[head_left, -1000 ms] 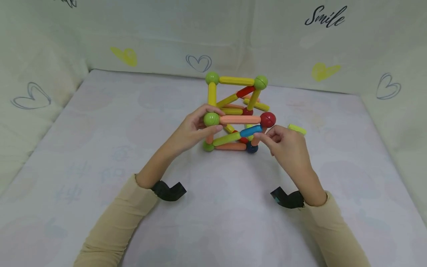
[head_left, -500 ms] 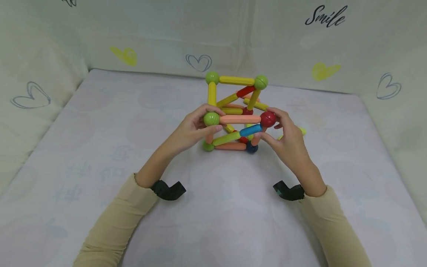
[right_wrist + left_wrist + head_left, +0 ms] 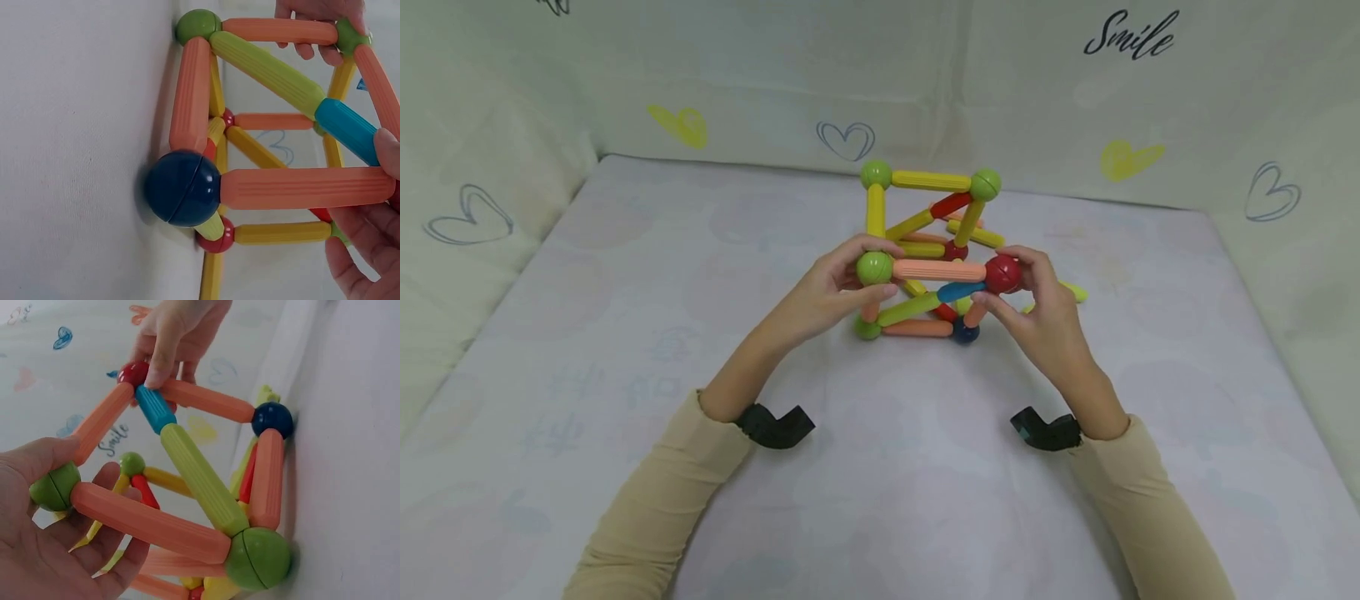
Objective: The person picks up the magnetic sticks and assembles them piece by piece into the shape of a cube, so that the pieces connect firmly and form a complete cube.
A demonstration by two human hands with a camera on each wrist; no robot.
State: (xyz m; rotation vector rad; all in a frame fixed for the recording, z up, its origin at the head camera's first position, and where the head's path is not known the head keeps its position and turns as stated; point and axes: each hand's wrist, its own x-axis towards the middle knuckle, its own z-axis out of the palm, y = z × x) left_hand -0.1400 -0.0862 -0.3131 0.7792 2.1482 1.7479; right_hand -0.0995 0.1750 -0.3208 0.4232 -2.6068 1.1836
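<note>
A frame of magnetic rods and balls stands on the table. My left hand (image 3: 823, 292) grips the green ball (image 3: 875, 267) at its front upper left corner. My right hand (image 3: 1051, 304) holds the red ball (image 3: 1003, 273) at the front upper right, fingers behind it and thumb below. An orange rod (image 3: 938, 270) joins these two balls. Below it, a lime rod (image 3: 203, 478) and a blue rod (image 3: 155, 409) run as a diagonal from the lower green ball (image 3: 258, 559) up to the red ball. My right thumb touches the blue rod's upper end. A dark blue ball (image 3: 184, 189) forms the lower right corner.
Behind, yellow rods (image 3: 931, 181) and green balls (image 3: 986, 185) make the frame's rear part. A loose lime rod (image 3: 1073, 292) lies right of the right hand; a yellow rod (image 3: 981, 233) lies behind the frame. A cloth backdrop (image 3: 760, 83) rises beyond the table.
My right hand has gone up from the right upright and blue rod to the red ball. The red ball has dipped slightly and the blue rod has shifted. My left hand stays put.
</note>
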